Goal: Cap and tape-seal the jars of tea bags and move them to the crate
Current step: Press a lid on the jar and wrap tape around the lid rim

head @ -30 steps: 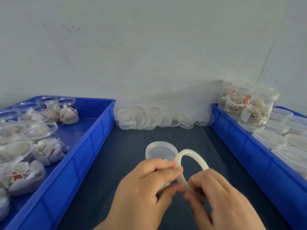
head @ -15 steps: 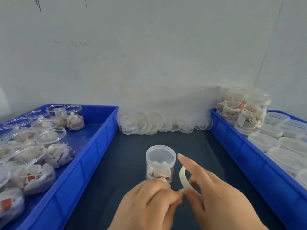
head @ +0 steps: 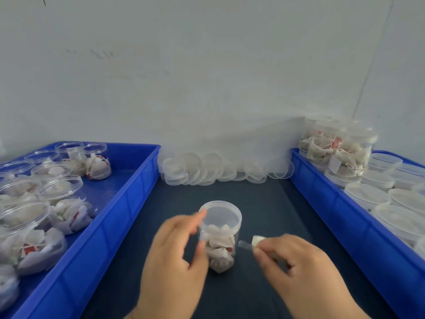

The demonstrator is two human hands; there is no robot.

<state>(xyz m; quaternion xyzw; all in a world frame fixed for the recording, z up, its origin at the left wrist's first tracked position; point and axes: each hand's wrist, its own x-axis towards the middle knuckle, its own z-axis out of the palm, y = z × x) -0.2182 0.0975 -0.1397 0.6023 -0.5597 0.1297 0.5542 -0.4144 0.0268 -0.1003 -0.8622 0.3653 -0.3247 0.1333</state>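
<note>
Two crates — two hands.
</note>
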